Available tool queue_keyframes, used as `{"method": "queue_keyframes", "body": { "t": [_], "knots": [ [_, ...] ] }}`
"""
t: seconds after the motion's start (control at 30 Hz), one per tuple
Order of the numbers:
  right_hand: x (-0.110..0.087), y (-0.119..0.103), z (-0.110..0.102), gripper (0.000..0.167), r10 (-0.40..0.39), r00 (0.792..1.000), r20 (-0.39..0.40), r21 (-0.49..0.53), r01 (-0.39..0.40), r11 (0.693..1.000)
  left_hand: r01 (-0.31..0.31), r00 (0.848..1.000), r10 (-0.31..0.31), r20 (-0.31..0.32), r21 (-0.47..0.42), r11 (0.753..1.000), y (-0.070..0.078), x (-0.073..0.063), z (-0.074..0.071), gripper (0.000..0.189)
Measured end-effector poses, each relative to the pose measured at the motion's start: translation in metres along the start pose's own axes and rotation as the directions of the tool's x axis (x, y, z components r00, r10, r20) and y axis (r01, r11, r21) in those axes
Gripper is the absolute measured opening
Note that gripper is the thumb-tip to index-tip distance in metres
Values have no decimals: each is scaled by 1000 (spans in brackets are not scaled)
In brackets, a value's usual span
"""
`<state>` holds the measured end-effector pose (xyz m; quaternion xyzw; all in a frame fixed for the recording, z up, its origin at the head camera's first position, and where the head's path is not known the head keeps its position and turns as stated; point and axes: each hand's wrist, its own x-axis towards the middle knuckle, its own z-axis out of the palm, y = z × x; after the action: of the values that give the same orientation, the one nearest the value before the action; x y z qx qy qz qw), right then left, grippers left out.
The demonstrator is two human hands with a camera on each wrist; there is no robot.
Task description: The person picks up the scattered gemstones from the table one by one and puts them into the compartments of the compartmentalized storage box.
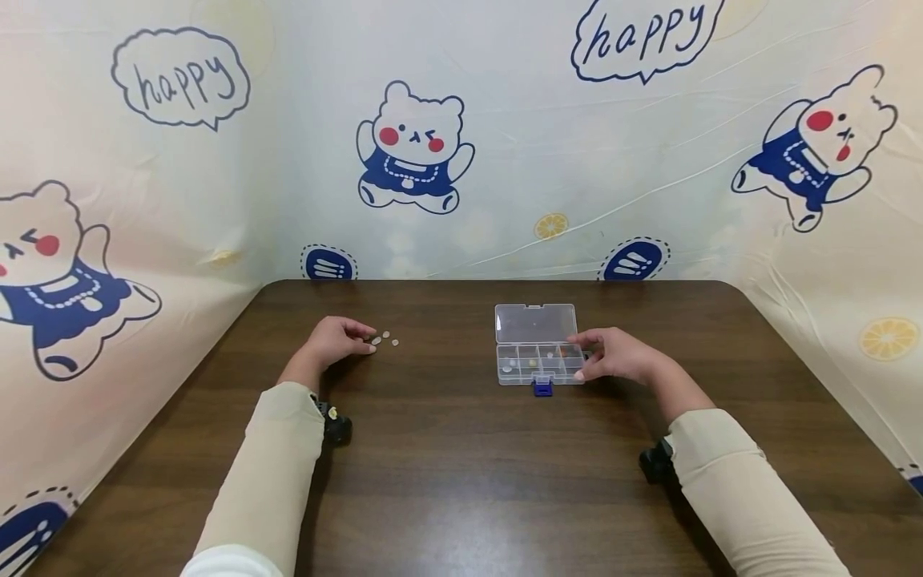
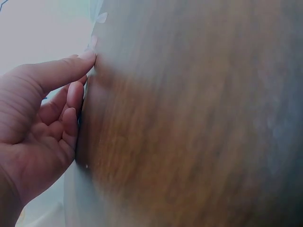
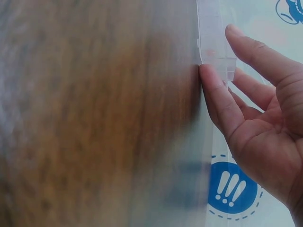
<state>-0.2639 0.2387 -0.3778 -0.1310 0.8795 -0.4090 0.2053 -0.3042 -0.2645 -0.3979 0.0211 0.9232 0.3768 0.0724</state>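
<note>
A clear plastic compartment box lies with its lid folded back and a blue latch at its front. My right hand holds its right end, thumb at the front corner and forefinger at the back. In the right wrist view, the fingertips meet the box at its edge. Over at the left, my left hand reaches down to the table, thumb and forefinger apart on either side of a small clear piece. Two more small pieces, one farther back and one to the right, lie beside it.
Small bits sit in the box's compartments, among them a clear one, a yellowish one and an orange-red one. The brown wooden table ends at a printed cloth backdrop behind and at both sides.
</note>
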Motion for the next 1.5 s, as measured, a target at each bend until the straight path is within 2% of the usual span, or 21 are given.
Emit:
{"method": "queue_keyframes", "body": {
  "t": [0.53, 0.8, 1.27, 1.5],
  "knots": [
    [0, -1, 0, 76, 13, 1000, 1, 8, -13, 1000, -3, 1000, 1, 28, 71, 998, 3, 2, 4, 25],
    [-1, -1, 1, 75, 7, 1000, -4, 7, -7, 1000, -18, 999, 15, 37, 78, 997, 4, 0, 5, 22],
    [0, 2, 1, 75, -1, 1000, -5, -3, 1, 1000, -43, 998, 43, -37, 23, 999, 0, -1, 6, 22],
    [1, 2, 2, 75, 14, 1000, -14, -10, -14, 1000, -33, 998, 32, -45, -7, 999, 4, -7, 3, 24]
  ]
}}
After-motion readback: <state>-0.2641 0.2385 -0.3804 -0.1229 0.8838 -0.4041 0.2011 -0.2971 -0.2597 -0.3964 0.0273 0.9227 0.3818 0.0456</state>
